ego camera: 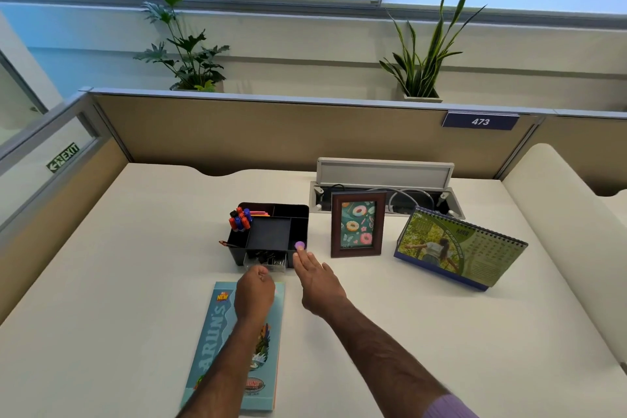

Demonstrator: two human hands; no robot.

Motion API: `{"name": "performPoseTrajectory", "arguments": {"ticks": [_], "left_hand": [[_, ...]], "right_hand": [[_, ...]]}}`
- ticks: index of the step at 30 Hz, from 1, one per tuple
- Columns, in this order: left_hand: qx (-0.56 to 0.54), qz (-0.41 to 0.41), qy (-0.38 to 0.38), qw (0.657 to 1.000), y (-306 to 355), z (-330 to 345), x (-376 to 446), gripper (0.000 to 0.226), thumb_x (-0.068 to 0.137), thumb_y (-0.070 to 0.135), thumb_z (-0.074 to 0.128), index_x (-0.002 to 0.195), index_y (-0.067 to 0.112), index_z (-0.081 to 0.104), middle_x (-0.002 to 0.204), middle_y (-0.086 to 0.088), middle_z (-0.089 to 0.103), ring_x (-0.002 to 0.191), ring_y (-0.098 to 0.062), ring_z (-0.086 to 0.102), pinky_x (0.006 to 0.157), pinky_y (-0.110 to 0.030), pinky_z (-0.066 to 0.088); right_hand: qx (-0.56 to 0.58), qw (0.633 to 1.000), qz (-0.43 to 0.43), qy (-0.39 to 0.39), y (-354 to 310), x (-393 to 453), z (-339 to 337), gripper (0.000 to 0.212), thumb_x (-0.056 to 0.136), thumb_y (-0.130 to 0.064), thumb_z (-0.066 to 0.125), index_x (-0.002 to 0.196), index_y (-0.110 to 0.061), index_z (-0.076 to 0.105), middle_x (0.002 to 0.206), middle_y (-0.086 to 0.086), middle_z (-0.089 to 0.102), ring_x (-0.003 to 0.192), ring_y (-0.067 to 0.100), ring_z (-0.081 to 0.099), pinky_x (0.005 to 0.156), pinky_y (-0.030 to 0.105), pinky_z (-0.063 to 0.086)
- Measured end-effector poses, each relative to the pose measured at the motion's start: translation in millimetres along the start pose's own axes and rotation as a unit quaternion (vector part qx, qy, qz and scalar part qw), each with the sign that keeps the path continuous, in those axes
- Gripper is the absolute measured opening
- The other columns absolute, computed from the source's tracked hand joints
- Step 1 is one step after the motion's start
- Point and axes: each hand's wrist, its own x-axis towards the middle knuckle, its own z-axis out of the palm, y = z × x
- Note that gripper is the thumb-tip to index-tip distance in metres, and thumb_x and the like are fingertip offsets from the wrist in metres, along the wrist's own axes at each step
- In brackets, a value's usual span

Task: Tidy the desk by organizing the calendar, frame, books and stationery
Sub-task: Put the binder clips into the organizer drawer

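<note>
cubicle desk (135, 282), cream top — our black organizer (269, 234) sits mid-desk, its clear drawer (268, 265) pulled toward us. left hand (255, 290) curled at the drawer front; what it holds we cannot tell. right hand (317, 282) nearer the purple disc (300, 245) — fingers straight, tips just below it, holding nothing.

Black organizer (271, 234) at centre holds markers (240, 219), drawer (266, 263) open. Wooden frame (358, 224) upright at 3 o'clock; calendar (458, 249) beyond. Book (237, 346), possibly several stacked, flat at 6 o'clock.
</note>
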Motion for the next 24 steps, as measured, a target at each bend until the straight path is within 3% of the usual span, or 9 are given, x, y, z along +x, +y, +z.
{"name": "performPoseTrajectory", "arguments": {"ticks": [8,13,20,24], "left_hand": [[0.022,0.034,-0.028,0.999,11,3,18,0.025,0.097,0.015,0.054,0.120,0.014,0.065,0.113,-0.008,0.070,0.097,-0.026,0.064,0.073,-0.031,0.048],[0.039,0.039,-0.034,0.998,16,2,24,0.024,0.097,0.013,0.051,0.116,0.013,0.066,0.106,-0.008,0.071,0.081,-0.019,0.057,0.071,-0.030,0.049],[0.030,0.065,-0.028,0.997,17,0,17,0.028,0.099,0.013,0.050,0.123,0.011,0.063,0.114,-0.009,0.070,0.099,-0.024,0.064,0.072,-0.028,0.046],[0.033,0.125,0.005,0.992,15,1,5,0.021,0.097,0.018,0.053,0.115,0.012,0.065,0.109,-0.006,0.069,0.094,-0.020,0.062,0.072,-0.033,0.053]], "right_hand": [[-0.015,1.000,0.002,-0.006,0,0,0,0.094,0.084,0.003,0.061,0.155,-0.015,0.002,0.163,0.004,-0.013,0.151,0.024,0.000,0.121,0.046,0.016],[-0.026,1.000,0.001,-0.009,1,1,-1,0.093,0.085,0.003,0.060,0.155,-0.015,0.002,0.164,0.004,-0.011,0.151,0.025,0.000,0.121,0.046,0.014],[-0.019,1.000,0.004,-0.012,-1,3,-3,0.089,0.088,-0.001,0.058,0.155,-0.016,0.003,0.164,0.004,-0.009,0.151,0.025,0.001,0.121,0.045,0.015],[-0.017,1.000,-0.004,-0.001,2,2,-4,0.077,0.095,-0.012,0.051,0.155,-0.015,0.003,0.164,0.005,-0.006,0.151,0.025,0.001,0.121,0.044,0.015]]}}
